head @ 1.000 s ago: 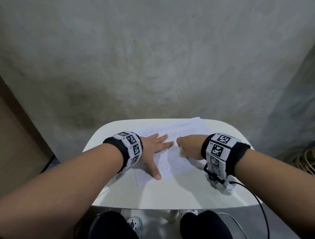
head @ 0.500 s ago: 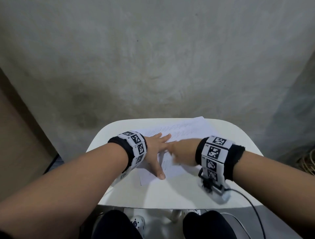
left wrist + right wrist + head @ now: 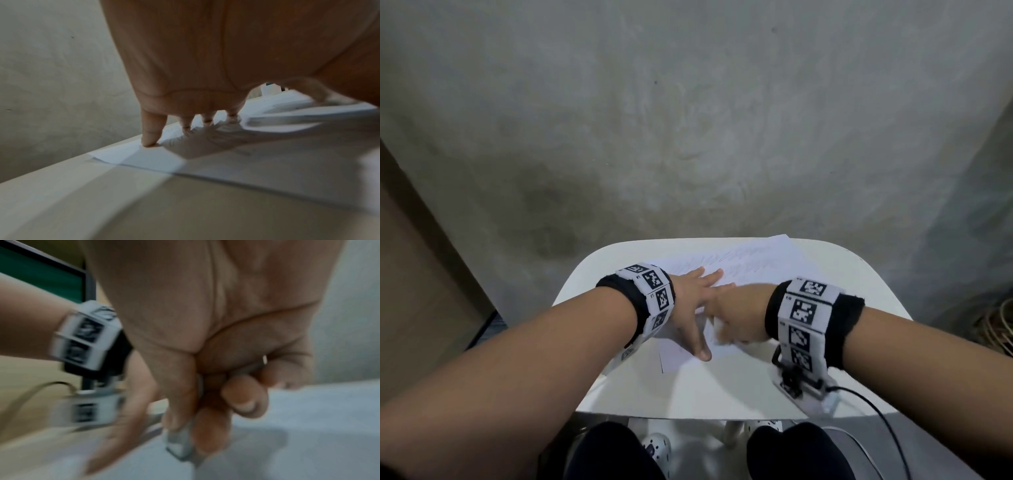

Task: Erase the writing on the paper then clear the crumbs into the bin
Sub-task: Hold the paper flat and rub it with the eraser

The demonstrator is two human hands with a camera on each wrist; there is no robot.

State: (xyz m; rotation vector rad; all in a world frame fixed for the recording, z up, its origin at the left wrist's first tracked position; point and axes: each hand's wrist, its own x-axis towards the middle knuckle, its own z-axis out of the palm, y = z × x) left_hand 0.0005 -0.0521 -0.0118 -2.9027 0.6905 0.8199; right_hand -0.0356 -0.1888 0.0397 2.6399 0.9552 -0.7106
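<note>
A white paper with faint pencil lines lies on the small white table. My left hand lies flat on the paper's left part with fingers spread, and its fingertips press the sheet down. Close beside it, my right hand is blurred with motion. Its thumb and fingers pinch a small whitish eraser whose lower end meets the paper. No crumbs and no bin can be made out.
A concrete wall stands just behind the table. A brown panel is on the left, and a wicker basket on the floor at the right. The wrist camera's cable trails over the table's front right edge.
My right hand has moved left with the eraser, from the paper's middle to right beside my left hand. The left hand has stayed flat on the sheet.
</note>
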